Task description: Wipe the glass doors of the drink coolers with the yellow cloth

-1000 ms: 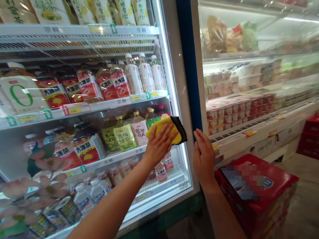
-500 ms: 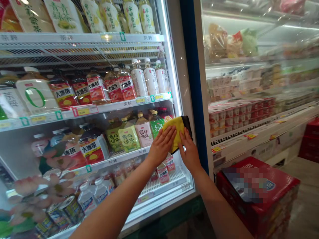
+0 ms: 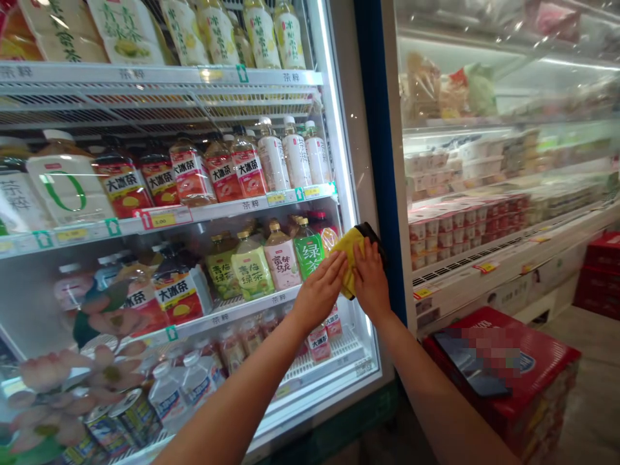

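Note:
A yellow cleaning cloth [image 3: 347, 279] with a dark edge is pressed against the glass door [image 3: 271, 242] of a drinks cooler, near the door's right side. My left hand [image 3: 322, 287] holds the cloth's left part, its fingers laid together over it. On the right part, my right hand [image 3: 371, 278] holds it to the pane, fingers stretched upward. Behind the glass, close to my left hand, stand a green tea bottle [image 3: 310, 248] and a pink-labelled bottle [image 3: 281, 261]. The cloth's underside is hidden.
Shelves [image 3: 252, 205] of bottled drinks fill the cooler. A blue strip [image 3: 382, 148] runs beside its frame. An open chilled case [image 3: 465, 265] with small cups stands to the right. Below it, a red box [image 3: 542, 352] carries a phone [image 3: 465, 368]. Flower decals [image 3: 111, 371] mark the lower-left glass.
Both hands and the cloth have slid a little to the right, closer to the cooler's frame. The view has shifted slightly.

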`<action>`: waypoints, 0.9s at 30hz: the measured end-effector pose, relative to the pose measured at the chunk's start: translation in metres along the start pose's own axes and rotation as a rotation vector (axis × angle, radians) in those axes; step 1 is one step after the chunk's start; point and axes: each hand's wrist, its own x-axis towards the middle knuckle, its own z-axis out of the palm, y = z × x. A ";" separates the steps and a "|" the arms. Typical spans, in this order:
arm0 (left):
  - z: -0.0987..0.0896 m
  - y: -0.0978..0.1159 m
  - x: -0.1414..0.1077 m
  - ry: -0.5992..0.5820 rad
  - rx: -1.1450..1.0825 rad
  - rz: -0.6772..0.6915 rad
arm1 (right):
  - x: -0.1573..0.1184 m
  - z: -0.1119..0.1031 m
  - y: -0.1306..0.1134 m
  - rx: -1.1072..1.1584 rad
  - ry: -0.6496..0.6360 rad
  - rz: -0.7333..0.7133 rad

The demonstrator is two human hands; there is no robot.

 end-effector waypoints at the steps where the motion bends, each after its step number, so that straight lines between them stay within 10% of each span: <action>1: -0.003 -0.002 0.002 -0.008 0.003 -0.009 | 0.008 0.003 -0.002 -0.011 0.024 0.005; 14: -0.044 -0.005 -0.044 -0.007 0.266 -0.249 | 0.021 0.015 -0.007 -0.154 0.108 -0.159; 20: -0.047 -0.018 -0.042 0.019 0.338 -0.320 | 0.034 0.026 -0.045 -0.185 0.109 -0.193; 27: -0.044 -0.026 -0.044 0.040 0.311 -0.335 | 0.059 0.008 -0.016 -0.222 0.120 -0.123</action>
